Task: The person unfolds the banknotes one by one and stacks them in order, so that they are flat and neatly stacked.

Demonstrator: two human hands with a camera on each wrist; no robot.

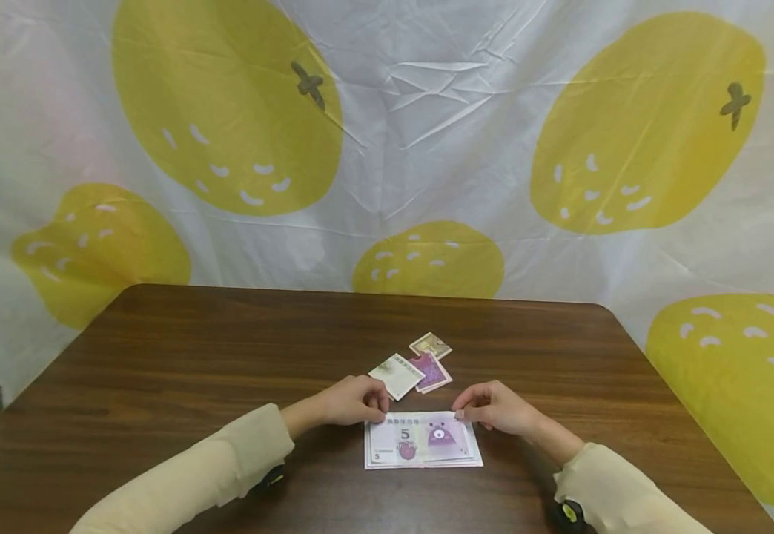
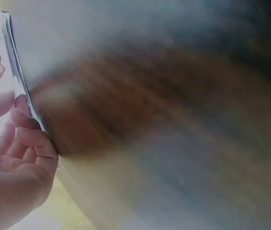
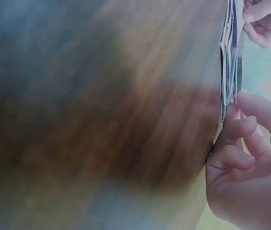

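Observation:
A stack of play banknotes (image 1: 422, 439), the top one bearing a purple one-eyed monster and the number 5, lies over the near middle of the table. My left hand (image 1: 355, 401) pinches its far left corner between thumb and curled fingers. At the far right corner, my right hand (image 1: 496, 407) pinches the stack the same way. Seen edge-on in the right wrist view, the notes (image 3: 229, 52) show several thin layers slightly fanned apart. The left wrist view also has the stack's edge (image 2: 15, 62) between thumb and index finger.
Just beyond the stack lie smaller notes: a whitish-green one (image 1: 397, 377) overlapping a purple one (image 1: 432, 373), with a yellowish-brown one (image 1: 431, 345) behind. The dark wooden table (image 1: 227, 348) ends at a white curtain (image 1: 394, 148) printed with yellow lemons.

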